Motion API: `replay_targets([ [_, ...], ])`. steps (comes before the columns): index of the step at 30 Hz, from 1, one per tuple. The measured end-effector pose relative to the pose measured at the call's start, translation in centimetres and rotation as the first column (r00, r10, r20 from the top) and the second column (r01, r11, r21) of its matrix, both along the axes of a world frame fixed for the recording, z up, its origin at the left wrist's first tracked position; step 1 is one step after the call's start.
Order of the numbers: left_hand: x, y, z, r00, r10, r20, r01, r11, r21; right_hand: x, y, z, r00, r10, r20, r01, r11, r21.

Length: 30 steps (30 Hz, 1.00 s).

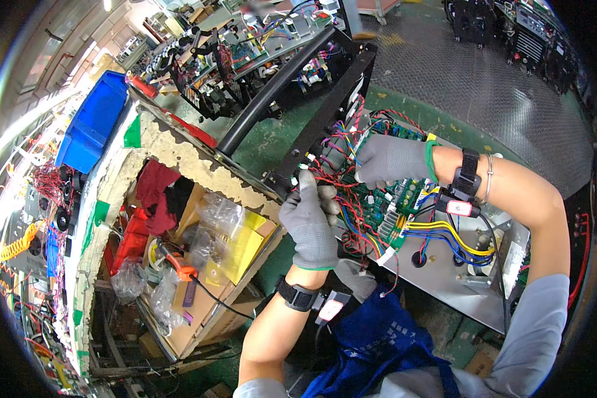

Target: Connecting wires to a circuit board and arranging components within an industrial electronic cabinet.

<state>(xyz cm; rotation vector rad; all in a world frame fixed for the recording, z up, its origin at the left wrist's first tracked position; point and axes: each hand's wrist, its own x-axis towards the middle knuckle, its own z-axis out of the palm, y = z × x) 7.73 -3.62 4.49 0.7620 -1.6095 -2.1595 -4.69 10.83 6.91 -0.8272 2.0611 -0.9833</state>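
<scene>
My left hand (308,222), in a grey glove, is closed on a small white connector (304,168) with wires, beside a long black metal bar (312,127). My right hand (391,159), also gloved, is closed among the wires over a green circuit board (385,215); what its fingertips hold is hidden. Red, blue and yellow wires (444,235) run across the board and the silver metal chassis (428,285) that carries it. Both wrists wear black straps with small boxes.
A worn bench (189,162) on the left holds a blue bin (89,123), red cloth (157,192), cardboard, plastic bags and an orange-handled tool (179,264). A black tube (259,106) runs behind the bar. Other electronic assemblies (239,53) stand at the back, black equipment (537,46) at right.
</scene>
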Motion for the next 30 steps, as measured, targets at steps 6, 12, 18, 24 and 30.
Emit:
replay_targets([
  [6,-0.2,-0.2,-0.5,0.998,-0.016,-0.061,0.013,0.999,-0.049,0.0,-0.2,0.8,1.000,-0.020,-0.014,0.022,0.994,0.103],
  [12,1.5,0.2,1.8,0.983,-0.181,0.033,0.183,0.982,-0.051,0.4,0.8,0.4,0.998,-0.053,0.038,0.053,0.999,0.003],
  [18,1.0,-0.3,0.3,0.986,-0.111,-0.121,0.130,0.978,0.165,0.8,0.0,1.1,0.999,-0.038,-0.007,0.038,0.997,0.060],
  [24,0.5,-0.5,-0.3,0.993,-0.075,-0.086,0.096,0.958,0.270,1.9,-0.4,3.2,0.572,0.199,-0.796,0.180,0.916,0.359],
  [30,-0.1,-0.2,-0.1,0.985,-0.107,-0.134,0.161,0.849,0.503,2.7,-2.4,3.1,0.569,0.139,-0.811,0.035,0.981,0.193],
])
